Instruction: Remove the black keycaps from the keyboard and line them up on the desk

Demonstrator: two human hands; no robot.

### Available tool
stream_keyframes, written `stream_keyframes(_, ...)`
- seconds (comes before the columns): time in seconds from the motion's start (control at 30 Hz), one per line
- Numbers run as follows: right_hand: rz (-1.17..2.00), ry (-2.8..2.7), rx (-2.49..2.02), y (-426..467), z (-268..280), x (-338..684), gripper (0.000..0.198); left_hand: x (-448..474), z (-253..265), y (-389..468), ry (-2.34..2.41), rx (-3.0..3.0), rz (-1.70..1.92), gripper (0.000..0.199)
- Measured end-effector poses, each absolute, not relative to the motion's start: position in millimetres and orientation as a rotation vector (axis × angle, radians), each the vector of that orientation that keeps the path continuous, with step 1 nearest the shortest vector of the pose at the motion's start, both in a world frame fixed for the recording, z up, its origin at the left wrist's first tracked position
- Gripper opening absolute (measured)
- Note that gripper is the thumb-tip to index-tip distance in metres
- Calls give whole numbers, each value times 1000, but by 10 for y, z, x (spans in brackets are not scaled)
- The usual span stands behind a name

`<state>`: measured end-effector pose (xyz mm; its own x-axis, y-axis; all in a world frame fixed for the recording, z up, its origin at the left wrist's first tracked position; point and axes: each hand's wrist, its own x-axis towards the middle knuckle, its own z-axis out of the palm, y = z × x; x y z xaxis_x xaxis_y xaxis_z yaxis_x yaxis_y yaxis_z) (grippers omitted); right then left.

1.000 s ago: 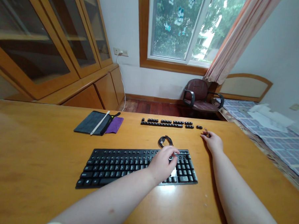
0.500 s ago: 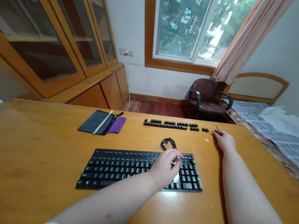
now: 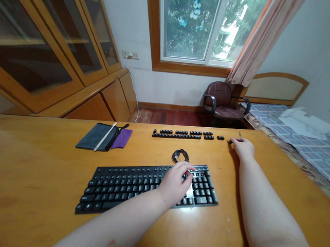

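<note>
A black keyboard (image 3: pixel 118 189) lies on the wooden desk, with bare spots in its upper rows where keycaps are off. My left hand (image 3: pixel 176 181) rests over its right part, thumb and forefinger curved and apart, with nothing seen between them; the keys below are hidden. My right hand (image 3: pixel 243 148) is at the far right of the desk, closed around a thin pointed tool (image 3: pixel 240 135) whose tip sticks up. At its fingertips is a small black keycap (image 3: pixel 230 141), just right of a row of loose keycaps (image 3: pixel 178 136). I cannot tell whether the fingers touch that keycap.
A coiled black cable (image 3: pixel 180 156) lies behind the keyboard. To the left are a dark grey pouch (image 3: pixel 90 136), a white stick (image 3: pixel 105 136) across it and a purple cloth (image 3: pixel 122 139). Beyond the desk stand a chair (image 3: pixel 220 100), a bed (image 3: pixel 274 113) and a cabinet (image 3: pixel 85 61).
My right hand has turned slightly, so the tool's tip now points up and a keycap shows at the fingertips. My left hand stays over the keyboard. The whole view has shifted.
</note>
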<state>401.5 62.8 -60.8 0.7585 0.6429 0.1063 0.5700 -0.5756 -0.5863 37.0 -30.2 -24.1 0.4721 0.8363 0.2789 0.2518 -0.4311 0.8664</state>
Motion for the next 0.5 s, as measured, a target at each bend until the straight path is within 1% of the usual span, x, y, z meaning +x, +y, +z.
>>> stream_keyframes(0.1,203,-915,-2379,640,-611,3995,37,368,-250,-303,911,1929,929,21)
stream_keyframes(0.23,139,-948,-2434,671,-634,3979,34,361,-251,-303,902,1926,928,20)
stream_keyframes(0.37,84,-960,-2445,687,-658,3985,36,363,-222,-304,901,1925,941,19)
stream_keyframes(0.5,86,-946,-2463,692,-669,4000,36,366,-216,-305,908,1922,943,20)
